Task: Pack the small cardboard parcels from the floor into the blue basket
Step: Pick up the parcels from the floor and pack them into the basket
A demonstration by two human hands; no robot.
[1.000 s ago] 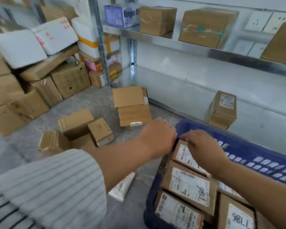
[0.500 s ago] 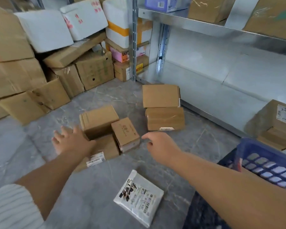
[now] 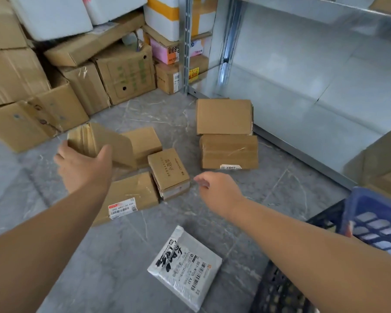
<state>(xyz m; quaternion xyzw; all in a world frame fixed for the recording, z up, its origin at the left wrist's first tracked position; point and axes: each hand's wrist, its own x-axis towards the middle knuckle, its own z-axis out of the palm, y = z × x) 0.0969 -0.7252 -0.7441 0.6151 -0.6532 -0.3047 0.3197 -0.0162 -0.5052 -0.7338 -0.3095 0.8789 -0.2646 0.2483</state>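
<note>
Head view: six cardboard parcels (image 3: 226, 116), one poly mailer (image 3: 185, 265), left of blue basket (image 3: 375, 213), interior unseen. Left hand (image 3: 84, 168) grasps taped parcel (image 3: 99, 138); right hand (image 3: 219, 190) released, empty.

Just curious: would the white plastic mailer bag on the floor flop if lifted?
Probably floppy: the white plastic mailer bag looks thin and wrinkled. Likely light, unlikely to roll: it lies flat on the grey floor.
</note>
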